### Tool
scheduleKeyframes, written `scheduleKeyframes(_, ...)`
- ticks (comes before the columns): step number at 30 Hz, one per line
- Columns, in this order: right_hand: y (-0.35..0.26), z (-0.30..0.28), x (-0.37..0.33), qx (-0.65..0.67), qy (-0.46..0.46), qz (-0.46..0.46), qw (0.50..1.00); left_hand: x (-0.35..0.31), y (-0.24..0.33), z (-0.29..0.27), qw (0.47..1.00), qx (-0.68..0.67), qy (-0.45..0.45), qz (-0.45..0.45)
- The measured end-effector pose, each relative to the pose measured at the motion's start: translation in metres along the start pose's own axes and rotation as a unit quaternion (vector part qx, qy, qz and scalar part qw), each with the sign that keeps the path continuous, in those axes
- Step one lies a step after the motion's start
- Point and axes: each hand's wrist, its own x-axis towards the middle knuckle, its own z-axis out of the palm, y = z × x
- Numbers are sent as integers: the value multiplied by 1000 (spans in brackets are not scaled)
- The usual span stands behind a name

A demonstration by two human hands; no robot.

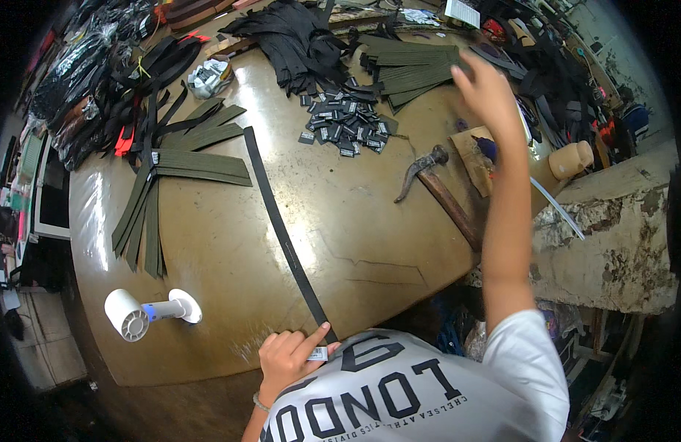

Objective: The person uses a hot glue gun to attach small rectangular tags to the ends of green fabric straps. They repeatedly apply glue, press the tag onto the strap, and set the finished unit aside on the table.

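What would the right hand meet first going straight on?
Probably the stacked olive straps: the right hand's fingertips point at their near end; depth is unclear, so it may already touch.

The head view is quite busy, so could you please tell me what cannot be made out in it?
In the head view:
- Right hand: slightly blurred; whether its fingers touch the green strips is unclear.
- Black strap: its near end is obscured around the left hand and shirt.
- Small black labels: their print is too small.
- Plastic-wrapped bundle: glare and wrapping hide its contents.
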Motion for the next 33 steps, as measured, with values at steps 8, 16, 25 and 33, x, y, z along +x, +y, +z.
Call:
scheduleKeyframes(8,117,96,112,-256,-108,84,957,0,1,-2,1000,-2,9,-1)
scheduleKeyframes(16,104,52,123,-136,-136,-91,977,0,-1,-3,1000,-8,22,11)
scheduleKeyframes(25,-119,-76,-48,385,-66,-310,867,-6,-5,2,999,-24,26,11)
scheduleKeyframes(33,-172,45,-184,378,-289,-144,868,-10,-8,7,999,-26,30,23)
